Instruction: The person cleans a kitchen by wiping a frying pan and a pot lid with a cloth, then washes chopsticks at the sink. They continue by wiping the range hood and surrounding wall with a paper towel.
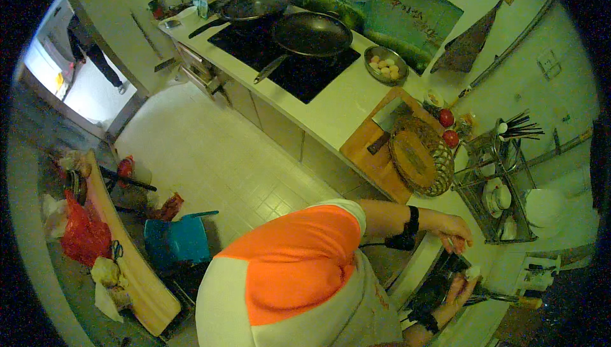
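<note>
My left hand [453, 232] hangs over the near edge of the sink area, fingers loosely bent and apart, with nothing visible in it. Below it in the picture, my right hand [458, 291] is closed around a small whitish piece [472, 273], too blurred to name. Both hands are over a dark sink [436, 283] set into the pale counter. A black band circles each wrist. The sink's inside is dim, and its contents cannot be made out.
A wooden cutting board [358, 146] carries a cleaver [389, 116] and wicker baskets [439, 184]. Beyond are a metal bowl [370, 60] of eggs, two frying pans [312, 34] on a black cooktop [305, 86], and a dish rack [490, 184]. A teal stool [175, 239] stands behind me.
</note>
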Available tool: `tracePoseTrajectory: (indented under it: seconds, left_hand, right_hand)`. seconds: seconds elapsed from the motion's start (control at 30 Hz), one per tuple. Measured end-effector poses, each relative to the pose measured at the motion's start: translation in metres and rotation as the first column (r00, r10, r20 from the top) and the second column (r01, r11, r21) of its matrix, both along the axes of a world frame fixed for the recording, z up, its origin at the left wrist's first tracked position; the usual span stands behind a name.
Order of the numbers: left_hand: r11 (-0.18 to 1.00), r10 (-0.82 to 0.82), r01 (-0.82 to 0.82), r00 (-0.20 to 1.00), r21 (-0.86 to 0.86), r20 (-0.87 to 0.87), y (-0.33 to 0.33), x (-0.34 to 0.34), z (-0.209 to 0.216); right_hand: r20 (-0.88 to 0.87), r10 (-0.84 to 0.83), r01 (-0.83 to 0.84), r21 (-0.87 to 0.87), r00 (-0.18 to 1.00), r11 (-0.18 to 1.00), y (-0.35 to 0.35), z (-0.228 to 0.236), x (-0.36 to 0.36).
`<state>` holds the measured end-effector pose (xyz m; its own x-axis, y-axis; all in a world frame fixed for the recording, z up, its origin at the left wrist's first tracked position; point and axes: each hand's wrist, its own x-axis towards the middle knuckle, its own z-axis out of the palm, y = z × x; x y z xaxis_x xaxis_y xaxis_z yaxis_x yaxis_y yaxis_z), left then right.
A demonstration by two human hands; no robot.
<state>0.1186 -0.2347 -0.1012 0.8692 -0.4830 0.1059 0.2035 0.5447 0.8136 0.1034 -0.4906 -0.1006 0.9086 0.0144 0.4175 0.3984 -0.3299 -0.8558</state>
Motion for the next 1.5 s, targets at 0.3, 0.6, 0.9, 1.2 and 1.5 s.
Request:
tracePoseTrajectory:
  seconds: [0.3,0.6,0.9,1.2,1.5]
  left_hand:
    - [0.545,0.205,-0.399,0.916,0.737,0.344,0.004,-0.041,-0.089]
    - [0.777,0.543,-0.501,0.839,0.382,-0.005,0.164,-0.171,-0.024]
    - [0.605,0.772,-0.794,0.563,0.068,-0.296,0.338,-0.291,0.013]
    - [0.335,0.938,-0.895,0.288,0.293,-0.193,0.48,-0.368,0.019]
    - [0.228,0.973,-0.853,0.214,0.469,-0.083,0.568,-0.366,-0.001]
  right_hand:
    - [-0.367,0.298,-0.385,-0.191,0.881,0.903,0.052,-0.042,-0.007]
    - [-0.609,0.665,-0.516,0.438,0.432,0.736,0.201,0.035,-0.092]
    - [-0.262,0.965,-0.365,0.901,-0.03,0.234,0.404,0.03,-0.128]
    - [-0.124,0.992,-0.265,0.957,-0.002,0.119,0.564,0.077,-0.137]
    - [-0.282,0.952,-0.81,0.528,0.117,0.256,0.757,0.119,-0.063]
